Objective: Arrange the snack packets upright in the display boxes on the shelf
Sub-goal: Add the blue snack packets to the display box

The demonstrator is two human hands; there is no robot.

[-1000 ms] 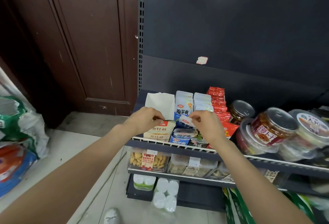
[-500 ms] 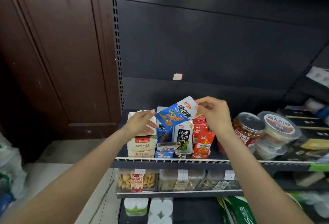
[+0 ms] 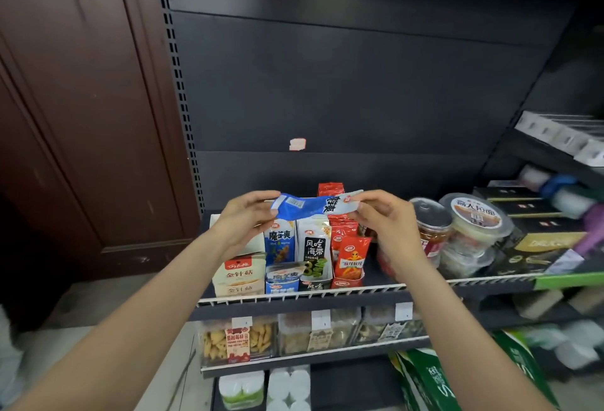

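Both hands pinch one blue snack packet (image 3: pixel 313 206) held flat above the display boxes (image 3: pixel 299 275): left hand (image 3: pixel 246 214) at its nine o'clock end, right hand (image 3: pixel 380 214) at three o'clock. Open dark backing rises at twelve o'clock; the wire shelf edge (image 3: pixel 327 293) runs at six, and jars (image 3: pixel 431 230), somewhat blurred, crowd the three o'clock side.

— What has been altered over the last second?

— The blue-and-white foil snack packet (image 3: pixel 313 207) has been lifted out of the row of display boxes and turned flat, crosswise above them.

— And how is it held?

— It is now pinched at either end: left hand (image 3: pixel 243 219), right hand (image 3: pixel 380 216), both raised.
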